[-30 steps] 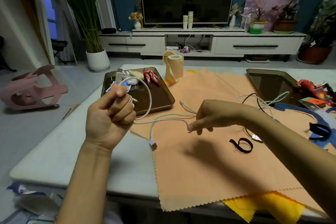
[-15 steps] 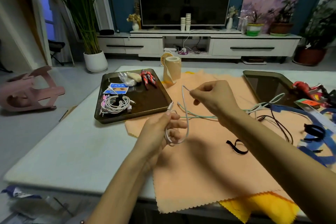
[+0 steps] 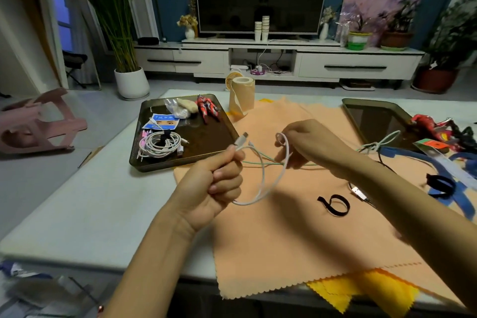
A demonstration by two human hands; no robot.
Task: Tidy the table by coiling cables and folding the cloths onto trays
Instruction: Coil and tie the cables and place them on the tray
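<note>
My left hand [image 3: 218,183] grips a white cable [image 3: 265,188] near its plug, which sticks up past my fingers. The cable hangs in a loop down to the orange cloth [image 3: 284,235]. My right hand [image 3: 307,144] pinches the same cable higher up, forming a small bend. A pale green cable [image 3: 258,162] runs under both hands toward the right. On the left dark tray [image 3: 206,147] lies a coiled white cable [image 3: 160,143]. A yellow cloth [image 3: 361,289] peeks out beneath the orange one.
A second dark tray [image 3: 369,121] sits at the right with red toy figures [image 3: 428,126] and blue straps [image 3: 459,196] beside it. A black strap loop [image 3: 335,205] and a USB plug [image 3: 358,192] lie on the cloth. A tape roll [image 3: 242,95] stands behind.
My left hand set the coiled white cable on the left tray, then came back and took the plug end of another white cable. My right hand lifted that cable into a loop.
</note>
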